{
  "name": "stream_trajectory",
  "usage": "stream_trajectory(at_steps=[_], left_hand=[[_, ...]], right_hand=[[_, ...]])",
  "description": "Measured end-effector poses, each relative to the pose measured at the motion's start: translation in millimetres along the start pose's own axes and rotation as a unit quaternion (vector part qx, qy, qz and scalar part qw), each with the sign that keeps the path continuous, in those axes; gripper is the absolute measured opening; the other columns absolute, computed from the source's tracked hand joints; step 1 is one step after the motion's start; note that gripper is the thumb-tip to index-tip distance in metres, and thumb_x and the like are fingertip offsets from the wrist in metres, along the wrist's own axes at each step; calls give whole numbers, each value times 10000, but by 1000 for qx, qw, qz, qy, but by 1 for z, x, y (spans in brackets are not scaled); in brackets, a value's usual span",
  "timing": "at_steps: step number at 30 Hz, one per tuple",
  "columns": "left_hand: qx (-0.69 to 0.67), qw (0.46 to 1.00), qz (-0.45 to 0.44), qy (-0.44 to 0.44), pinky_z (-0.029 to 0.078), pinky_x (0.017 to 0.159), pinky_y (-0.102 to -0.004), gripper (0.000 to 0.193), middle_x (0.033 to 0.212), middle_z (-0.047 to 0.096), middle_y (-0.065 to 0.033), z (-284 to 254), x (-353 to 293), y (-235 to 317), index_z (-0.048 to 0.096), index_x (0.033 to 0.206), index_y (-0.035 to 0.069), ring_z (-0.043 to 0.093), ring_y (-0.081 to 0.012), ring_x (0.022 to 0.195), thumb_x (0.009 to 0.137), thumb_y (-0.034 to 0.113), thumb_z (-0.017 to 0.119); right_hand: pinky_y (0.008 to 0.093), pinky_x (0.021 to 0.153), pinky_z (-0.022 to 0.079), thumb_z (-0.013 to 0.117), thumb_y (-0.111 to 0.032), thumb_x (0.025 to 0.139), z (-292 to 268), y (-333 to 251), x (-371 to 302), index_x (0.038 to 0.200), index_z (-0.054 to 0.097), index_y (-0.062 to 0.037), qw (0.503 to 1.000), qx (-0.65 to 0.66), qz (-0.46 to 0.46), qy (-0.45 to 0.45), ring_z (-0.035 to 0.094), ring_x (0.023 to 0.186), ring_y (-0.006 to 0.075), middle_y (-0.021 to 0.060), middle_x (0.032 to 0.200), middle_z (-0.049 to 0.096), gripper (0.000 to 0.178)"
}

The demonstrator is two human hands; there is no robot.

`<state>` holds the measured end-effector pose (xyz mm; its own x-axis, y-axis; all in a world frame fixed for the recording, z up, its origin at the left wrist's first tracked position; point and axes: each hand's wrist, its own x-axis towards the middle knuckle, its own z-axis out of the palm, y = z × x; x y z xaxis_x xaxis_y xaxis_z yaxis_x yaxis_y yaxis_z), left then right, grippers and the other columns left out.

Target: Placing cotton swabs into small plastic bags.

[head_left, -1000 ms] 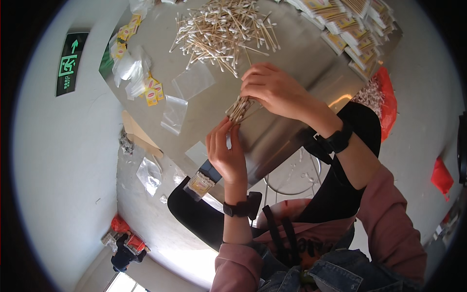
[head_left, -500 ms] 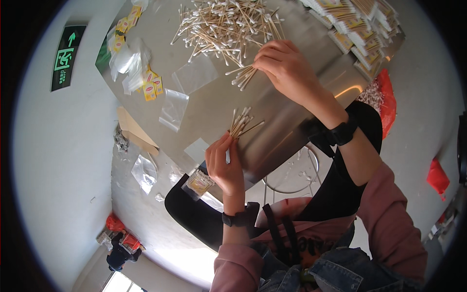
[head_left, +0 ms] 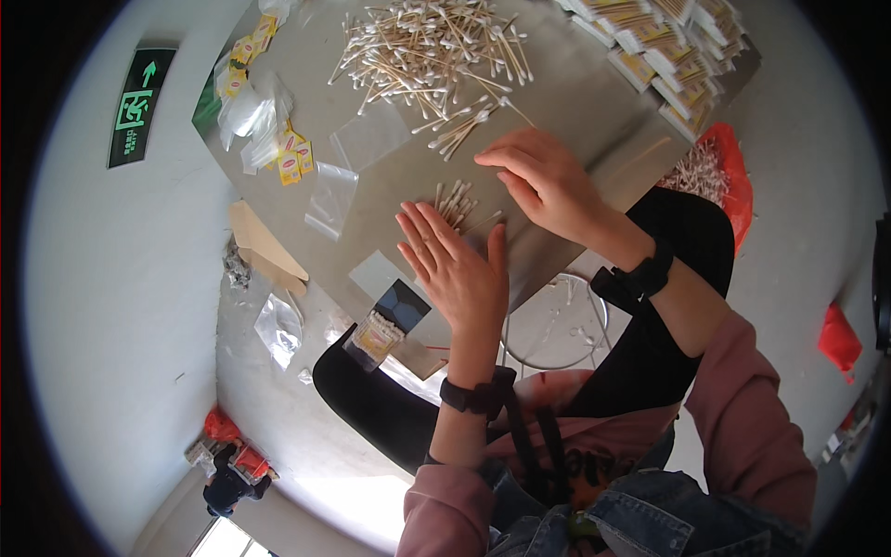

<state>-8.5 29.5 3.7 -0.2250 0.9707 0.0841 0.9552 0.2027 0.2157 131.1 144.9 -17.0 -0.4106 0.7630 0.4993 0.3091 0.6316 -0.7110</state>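
My left hand (head_left: 455,269) is spread flat, palm down, against a small bunch of cotton swabs (head_left: 457,202) on the metal table. Part of that bunch is hidden under its fingers. To the right, my right hand (head_left: 549,190) hovers with fingers stretched and thumb apart, with nothing visible in it. Just beyond it lies a second small cluster of swabs (head_left: 471,128), and one swab runs close to its fingers. A large heap of loose cotton swabs (head_left: 427,51) covers the far middle of the table (head_left: 306,102).
Filled swab packs (head_left: 664,56) are stacked at the far right. Clear plastic bags (head_left: 331,200) and yellow cards (head_left: 294,160) lie left. A filled pack (head_left: 374,339) is by my left knee. A red bag of swabs (head_left: 738,181) stands right. Another person (head_left: 225,483) is far off, lower left.
My left hand has let go of its swabs and opened flat over them. My right hand has released its swabs onto the table and moved nearer to me.
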Motion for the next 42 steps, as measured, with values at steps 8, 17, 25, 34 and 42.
stream_trajectory(at_steps=[8,17,25,34,42], left_hand=[[26,998,-10,-48,131,1228,-547,1048,1641,171,-286,12,-20,16,162,1560,-101,151,-414,1539,938,666,514],[-7,1000,-21,-22,101,1228,-562,999,1647,167,-272,14,-21,14,169,1567,-84,132,-408,1545,948,613,528],[-4,1000,-23,-10,102,1229,-560,980,1641,192,-270,15,-21,15,185,1565,-82,145,-398,1544,945,579,559],[-17,999,-22,23,116,1238,-548,947,1630,235,-256,17,-21,14,200,1565,-70,165,-378,1542,948,536,588],[-51,997,-8,65,114,1249,-523,860,1619,293,-220,17,-21,9,266,1548,-51,194,-345,1540,957,484,588]], right_hand=[[381,871,498,705,-27,826,-8,-1,3,1076,671,-107,992,20,-13,-122,623,983,254,21,975,677,265],[378,815,507,690,-4,784,-4,-9,6,1014,645,-75,983,13,-62,-170,613,922,257,45,912,647,246],[397,743,519,715,-58,734,-18,-12,12,868,589,-54,975,-97,-21,-200,639,864,281,72,855,640,184],[377,680,500,673,15,755,-32,-7,8,872,554,-37,974,-101,53,-194,617,759,294,98,808,582,175],[269,728,518,649,-172,988,-52,-16,18,1006,654,-74,858,342,370,-104,716,913,155,36,1008,730,99]])
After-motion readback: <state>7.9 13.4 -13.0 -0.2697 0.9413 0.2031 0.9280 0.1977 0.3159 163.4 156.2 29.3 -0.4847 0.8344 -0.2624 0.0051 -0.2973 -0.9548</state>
